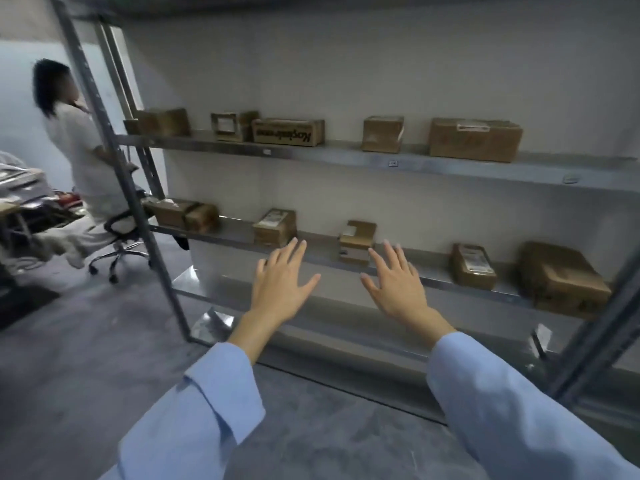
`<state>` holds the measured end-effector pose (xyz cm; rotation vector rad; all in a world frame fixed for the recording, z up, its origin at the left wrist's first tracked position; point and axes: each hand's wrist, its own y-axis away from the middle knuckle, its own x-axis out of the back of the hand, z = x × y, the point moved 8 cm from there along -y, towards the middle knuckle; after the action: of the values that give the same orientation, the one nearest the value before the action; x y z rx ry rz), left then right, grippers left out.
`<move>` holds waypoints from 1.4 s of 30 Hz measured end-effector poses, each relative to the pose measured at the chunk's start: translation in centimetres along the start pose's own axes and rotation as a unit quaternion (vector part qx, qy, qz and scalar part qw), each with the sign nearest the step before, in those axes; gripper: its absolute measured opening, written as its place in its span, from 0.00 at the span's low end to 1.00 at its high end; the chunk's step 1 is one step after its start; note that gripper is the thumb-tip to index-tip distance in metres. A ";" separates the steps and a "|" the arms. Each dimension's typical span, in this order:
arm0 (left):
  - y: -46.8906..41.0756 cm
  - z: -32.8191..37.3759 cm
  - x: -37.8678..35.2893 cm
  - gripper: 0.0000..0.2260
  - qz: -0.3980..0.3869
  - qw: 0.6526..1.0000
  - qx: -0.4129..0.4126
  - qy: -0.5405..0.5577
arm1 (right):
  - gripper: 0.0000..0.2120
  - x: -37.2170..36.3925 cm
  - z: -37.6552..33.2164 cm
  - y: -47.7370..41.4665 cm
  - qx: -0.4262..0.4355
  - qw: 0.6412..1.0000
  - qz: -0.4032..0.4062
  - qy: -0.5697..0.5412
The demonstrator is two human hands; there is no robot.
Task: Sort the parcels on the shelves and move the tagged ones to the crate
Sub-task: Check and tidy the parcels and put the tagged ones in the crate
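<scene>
Your left hand and right hand were both spread, fingers apart, holding nothing, just short of the lower shelf front edge. Brown cardboard sat there: a labelled parcel just past your left fingertips, a small parcel beyond the gap between your hands, a flat parcel right of your right hand. Bare shelf lay between them. The upper shelf carried more above.

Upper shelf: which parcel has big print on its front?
The long low box, just right of the white-labelled box: bold dark lettering runs across its front. The others show none.
</scene>
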<state>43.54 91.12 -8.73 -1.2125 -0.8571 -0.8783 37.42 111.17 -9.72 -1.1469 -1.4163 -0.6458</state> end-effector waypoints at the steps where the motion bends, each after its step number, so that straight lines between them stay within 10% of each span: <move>1: -0.2 -2.0 0.3 0.32 0.003 1.000 0.010 -0.006 | 0.30 -0.7 -1.9 -1.4 0.011 1.000 -0.005 -0.002; 15: -2.9 -24.0 1.0 0.31 0.024 0.987 0.151 -0.045 | 0.32 -11.2 -20.5 -17.6 0.152 0.981 -0.111 -0.040; 42: -32.3 -53.0 -11.1 0.31 -0.007 0.988 0.148 -0.031 | 0.33 -26.6 -39.0 -55.9 0.174 0.957 -0.170 -0.160</move>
<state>13.77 35.74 -13.45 -0.9793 -1.0083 -0.6975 0.06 48.49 -14.65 -0.7526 -1.9436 -0.4300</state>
